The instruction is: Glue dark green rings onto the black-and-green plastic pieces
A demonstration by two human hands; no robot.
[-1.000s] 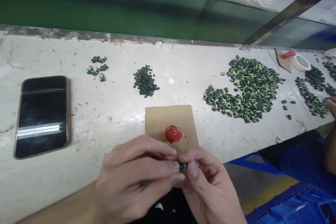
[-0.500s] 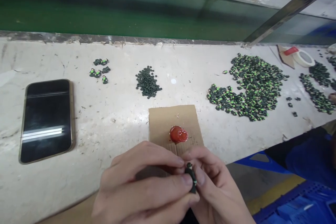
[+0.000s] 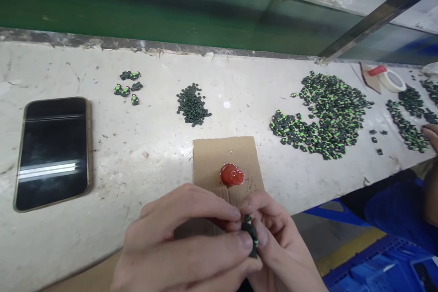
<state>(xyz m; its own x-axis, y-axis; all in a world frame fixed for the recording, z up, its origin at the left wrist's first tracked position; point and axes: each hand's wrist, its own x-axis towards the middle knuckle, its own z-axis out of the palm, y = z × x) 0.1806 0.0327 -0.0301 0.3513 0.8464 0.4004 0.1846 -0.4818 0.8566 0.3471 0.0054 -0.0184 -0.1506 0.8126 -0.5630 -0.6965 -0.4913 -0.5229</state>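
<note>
A small dark figurine [image 3: 250,236] with a hat-like top is pinched upright between my two hands. My left hand [image 3: 191,242] grips it from the left with thumb and fingers. On its other side, my right hand [image 3: 277,242] has thumb and fingertips pressed against it. Just beyond my fingers, a glossy red blob [image 3: 232,175] lies on a cardboard piece [image 3: 208,157]. Small dark discs [image 3: 192,106] form a pile behind the cardboard. Several dark-and-green figurines [image 3: 126,91] lie at the back left, and a large heap of similar figurines [image 3: 335,114] spreads to the right.
A phone [image 3: 53,150] lies on the table [image 3: 137,141] at the left. Tape [image 3: 393,80] sits at the back right, near more figurines [image 3: 407,125]. Another person's hand [image 3: 430,134] is at the right edge. A green belt [image 3: 153,18] runs behind; blue crates [image 3: 383,269] stand below right.
Both my hands still hold the figurine, which has shifted slightly down. The view has turned a little, and the other person's hand shows more at the right edge.
</note>
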